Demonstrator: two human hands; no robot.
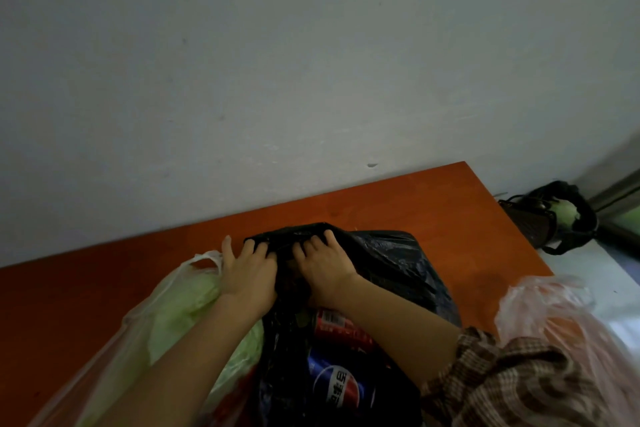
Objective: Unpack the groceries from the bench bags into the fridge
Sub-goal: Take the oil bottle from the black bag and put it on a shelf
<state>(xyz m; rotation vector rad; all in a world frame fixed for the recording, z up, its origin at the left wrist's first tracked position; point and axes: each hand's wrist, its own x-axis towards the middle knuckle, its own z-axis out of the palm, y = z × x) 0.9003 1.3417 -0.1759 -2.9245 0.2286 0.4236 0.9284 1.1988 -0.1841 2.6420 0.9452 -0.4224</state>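
Observation:
A black plastic bag (391, 263) stands on the orange bench (415, 208). My left hand (247, 274) and my right hand (325, 263) both grip the bag's far rim, fingers curled into the plastic. Through the bag's mouth I see a blue Pepsi can (341, 388) and a red can (337, 324). Left of the black bag lies a clear bag (166, 315) with pale green cabbage inside. A pinkish clear bag (561, 319) with something orange in it sits at the right.
A white wall (311, 62) rises right behind the bench. Past the bench's right end a dark handbag (554, 218) rests on a pale surface. A plaid sleeve (512, 381) covers my right upper arm.

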